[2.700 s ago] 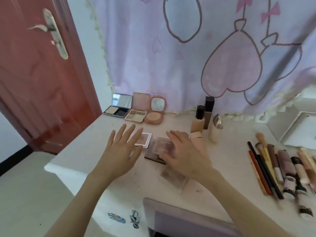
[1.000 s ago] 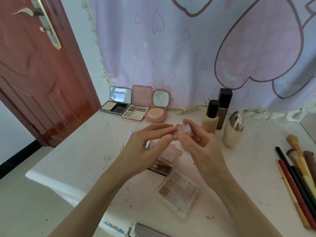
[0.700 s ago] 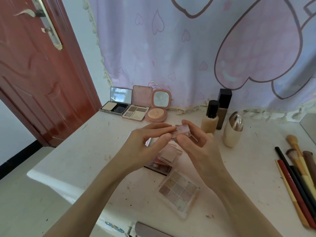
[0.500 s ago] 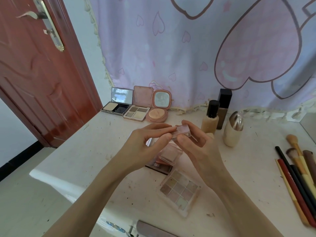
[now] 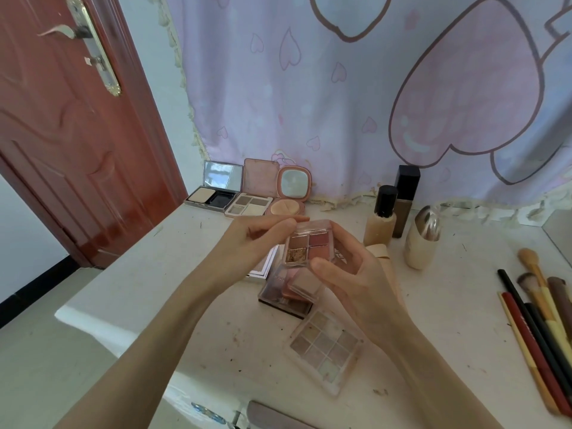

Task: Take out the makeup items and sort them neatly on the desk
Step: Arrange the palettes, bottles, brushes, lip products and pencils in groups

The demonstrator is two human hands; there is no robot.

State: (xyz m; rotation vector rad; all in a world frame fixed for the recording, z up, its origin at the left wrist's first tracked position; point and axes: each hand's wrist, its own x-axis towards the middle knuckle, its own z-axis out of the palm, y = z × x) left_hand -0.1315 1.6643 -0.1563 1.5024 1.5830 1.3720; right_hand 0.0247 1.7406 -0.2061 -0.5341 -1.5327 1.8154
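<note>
Both hands hold a small clear four-pan eyeshadow palette [image 5: 305, 246] above the white desk [image 5: 161, 274], its pans facing me. My left hand [image 5: 247, 243] pinches its upper left edge. My right hand [image 5: 349, 274] grips its right side and lower edge. Below it lies a stack of closed palettes [image 5: 289, 292] and a clear nine-pan palette [image 5: 326, 351]. Three open compacts [image 5: 247, 193] stand in a row at the back left.
Foundation bottles [image 5: 382, 218] and a cream bottle with a silver cap [image 5: 422, 239] stand at the back right. Brushes and pencils [image 5: 538, 320] lie along the right edge. A red door [image 5: 62, 119] is on the left, a pink curtain [image 5: 340, 88] behind. A pouch edge [image 5: 272, 416] shows at the bottom.
The small palette has been turned in my hands from edge-on, so its four pans now face me. Both hands stay at the same spot above the stack.
</note>
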